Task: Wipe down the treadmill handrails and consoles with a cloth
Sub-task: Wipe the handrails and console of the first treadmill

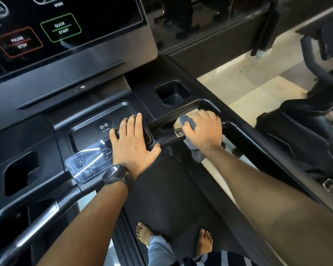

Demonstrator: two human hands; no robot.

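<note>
Right hand [204, 129] grips cloth [188, 122] around handrail [169, 138].

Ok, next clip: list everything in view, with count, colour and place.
console screen: 1, black, top left
cup holders: 2, black, either side of tray
charging tray: 1, black, centre
control pad: 1, glossy, below tray
handrails: 2, black, lower left and centre right
cloth: 1, grey, on right handrail
belt: 1, black, bottom centre
watch: 1, black, left wrist
feet: 2, bare, on belt
left hand: 1, flat on tray
right hand: 1, gripping cloth
</note>
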